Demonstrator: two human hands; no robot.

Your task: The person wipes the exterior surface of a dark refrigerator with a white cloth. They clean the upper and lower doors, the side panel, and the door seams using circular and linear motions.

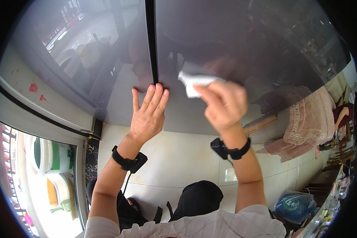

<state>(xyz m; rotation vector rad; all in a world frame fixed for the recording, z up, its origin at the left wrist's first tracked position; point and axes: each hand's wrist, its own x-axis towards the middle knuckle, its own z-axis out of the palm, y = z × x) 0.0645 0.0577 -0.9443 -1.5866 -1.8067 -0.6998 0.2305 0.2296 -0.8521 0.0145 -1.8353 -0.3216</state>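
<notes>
A glossy dark grey door panel (214, 38) fills the upper view, with a black vertical gap (151, 38) dividing it from the panel at its left. My left hand (148, 111) lies flat, fingers extended, against the surface at the lower end of that gap. My right hand (226, 104), slightly blurred, pinches a white cloth or tissue (196, 84) against or just off the right panel. Both wrists wear black straps with small boxes. Hands and room are reflected in the gloss.
At the left is a glass door frame (80, 166), with white buckets (44, 157) and a green brush (62, 206) beyond it. A pinkish towel (309, 119) hangs at the right, above a blue plastic-wrapped bundle (294, 206). Pale floor tiles (178, 157) lie below.
</notes>
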